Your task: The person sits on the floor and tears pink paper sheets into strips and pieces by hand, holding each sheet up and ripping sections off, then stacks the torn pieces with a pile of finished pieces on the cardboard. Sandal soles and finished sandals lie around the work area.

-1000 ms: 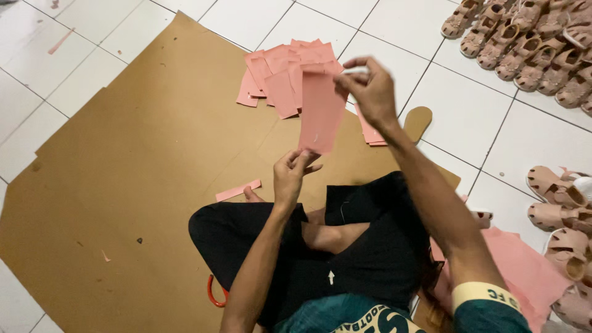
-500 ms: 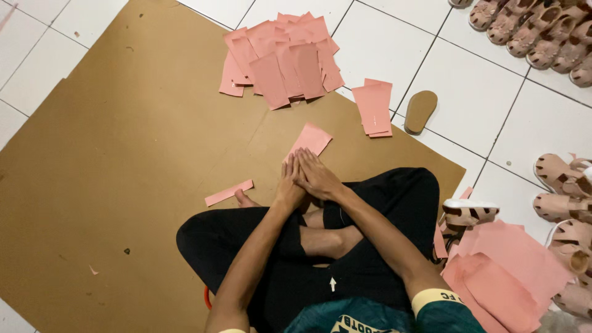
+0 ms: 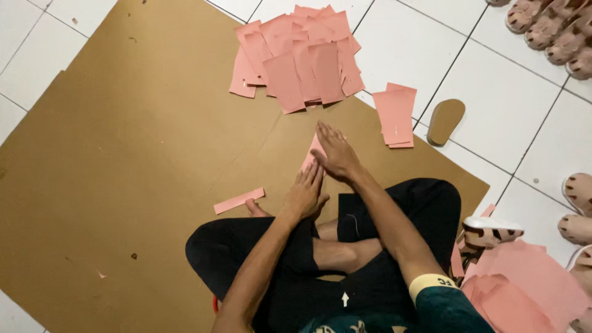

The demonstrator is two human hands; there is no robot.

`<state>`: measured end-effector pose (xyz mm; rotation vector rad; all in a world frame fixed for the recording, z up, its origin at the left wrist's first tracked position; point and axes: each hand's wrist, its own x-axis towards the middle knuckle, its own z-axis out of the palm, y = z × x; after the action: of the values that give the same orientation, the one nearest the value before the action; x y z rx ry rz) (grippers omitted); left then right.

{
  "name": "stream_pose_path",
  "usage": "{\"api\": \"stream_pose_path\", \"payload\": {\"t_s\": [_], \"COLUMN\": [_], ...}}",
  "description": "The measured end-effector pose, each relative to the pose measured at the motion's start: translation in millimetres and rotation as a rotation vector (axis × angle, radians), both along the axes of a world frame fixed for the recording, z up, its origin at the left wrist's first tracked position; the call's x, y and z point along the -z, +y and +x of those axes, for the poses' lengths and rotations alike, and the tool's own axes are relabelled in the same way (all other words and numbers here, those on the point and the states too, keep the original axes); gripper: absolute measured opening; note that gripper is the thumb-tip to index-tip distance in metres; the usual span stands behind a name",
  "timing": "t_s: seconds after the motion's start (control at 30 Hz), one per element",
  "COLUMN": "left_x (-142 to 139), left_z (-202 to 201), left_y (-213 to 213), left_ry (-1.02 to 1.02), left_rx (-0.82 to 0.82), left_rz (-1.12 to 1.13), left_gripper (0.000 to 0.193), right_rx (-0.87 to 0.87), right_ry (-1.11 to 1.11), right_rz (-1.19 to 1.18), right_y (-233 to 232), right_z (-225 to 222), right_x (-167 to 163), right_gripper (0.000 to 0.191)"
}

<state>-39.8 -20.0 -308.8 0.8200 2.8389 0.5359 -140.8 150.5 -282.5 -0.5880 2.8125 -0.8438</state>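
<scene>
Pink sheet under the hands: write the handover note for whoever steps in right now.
Left hand: flat, palm down, fingertips on the near end of the pink sheet, holding nothing.
Right hand: flat, pressing the same sheet onto the brown cardboard mat; most of the sheet is hidden under it.
Nearby: a fanned pile of pink sheets at the mat's far edge, a small stack to its right, one narrow pink strip left of the hands, a tan sole piece on the white tiles.
Done: one sheet laid flat on the mat.
Left: the pile and stack lie untouched.
</scene>
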Motion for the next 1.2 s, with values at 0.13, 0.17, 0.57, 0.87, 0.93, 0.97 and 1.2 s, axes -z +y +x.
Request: {"api": "stream_pose_path", "payload": {"t_s": [0.13, 0.17, 0.57, 0.87, 0.93, 0.97, 1.2], "left_x": [6.9, 8.0, 18.1, -12.7, -10.6, -8.0, 22.3], "left_z": [23.0, 25.9, 21.1, 13.0, 16.3, 21.5, 18.3], "left_y": [2.6, 5.7, 6.7, 9.5, 6.1, 3.4, 4.0], "left_ry": [-0.167, -0.137, -0.07, -0.084, -0.137, -0.136, 0.047], "left_rx": [-0.195, -0.213, -0.105, -0.171, -0.168, -0.173, -0.107], "left_rz": [0.045, 0.019, -0.47, -0.4, -0.371, -0.359, -0.486], "left_gripper": [0.103, 0.102, 0.088, 0.112, 0.113, 0.113, 0.098], "right_rx": [0.072, 0.011, -0.377, -0.01, 0.059, 0.1, -0.3], "right_ry": [0.1, 0.116, 0.006, -0.078, -0.014, 0.047, 0.018], "right_rz": [-0.107, -0.099, 0.001, 0.147, 0.079, 0.038, -0.04], "right_y": [25.2, 25.9, -17.6, 23.3, 17.4, 10.3, -29.9], "right_z": [14.4, 24.2, 76.8, -20.2, -22.6, -6.2, 83.0], "right_x": [6.0, 6.8, 12.2, -1.9, -3.3, -1.2, 10.5], "right_gripper": [0.084, 0.086, 0.097, 0.095, 0.091, 0.091, 0.088]}}
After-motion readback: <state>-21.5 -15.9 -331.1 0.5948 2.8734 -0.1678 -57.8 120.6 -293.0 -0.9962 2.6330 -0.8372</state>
